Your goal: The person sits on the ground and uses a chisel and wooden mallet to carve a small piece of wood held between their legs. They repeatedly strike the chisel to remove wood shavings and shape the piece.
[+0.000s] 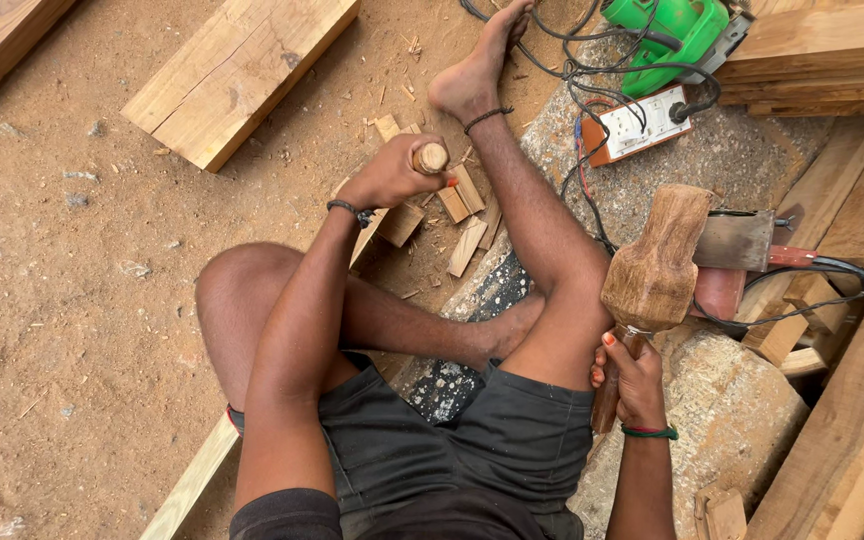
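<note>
At ten o'clock, the left hand (pixel 384 176) is gripping one chisel (pixel 430 157); at four o'clock, the right hand (pixel 635 380) is clutching one wooden mallet (pixel 655 262).

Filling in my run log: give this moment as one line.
left hand: grips chisel | right hand: holds wooden mallet raised | plank: under legs

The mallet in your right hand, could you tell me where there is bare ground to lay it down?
Bare dirt lies left of the knee, below the thick plank. Crowded: offcuts by the left hand, cables and socket board above the mallet held by the right hand.
</note>
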